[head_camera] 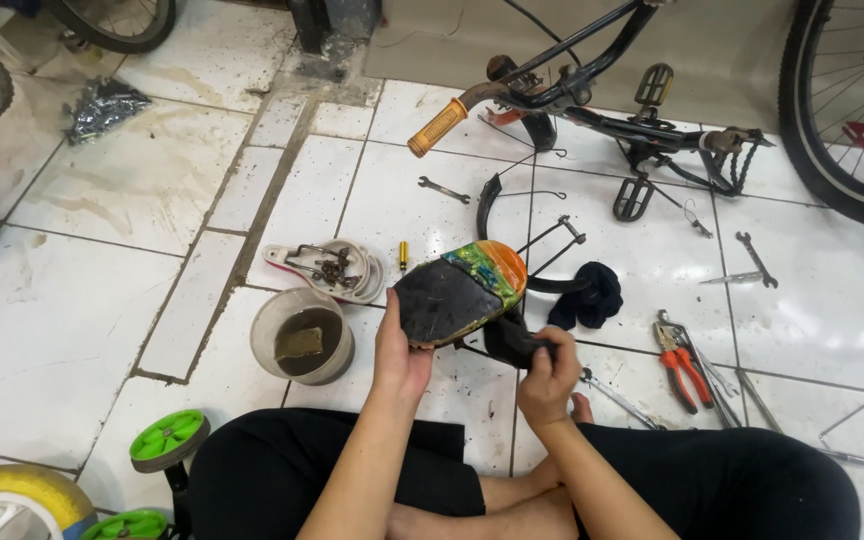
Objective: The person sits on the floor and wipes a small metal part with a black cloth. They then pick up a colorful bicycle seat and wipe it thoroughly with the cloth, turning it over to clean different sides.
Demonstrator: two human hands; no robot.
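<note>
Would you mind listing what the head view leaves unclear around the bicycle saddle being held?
- Head view: what the right hand grips beneath the saddle is hidden by the fingers and saddle.
- Bowl: the object in its dark liquid is too murky to identify.
- Small parts in the sandal: too small.
- Yellow wheel: cut off by the edge.

A bucket (303, 336) of murky water stands left on the tiled floor (132, 190); a tray of bolts (327, 268) lies just beyond it. Orange-handled pliers (684, 364) and wrenches (756, 257) lie right; a bicycle frame (592, 105) rests far.
</note>
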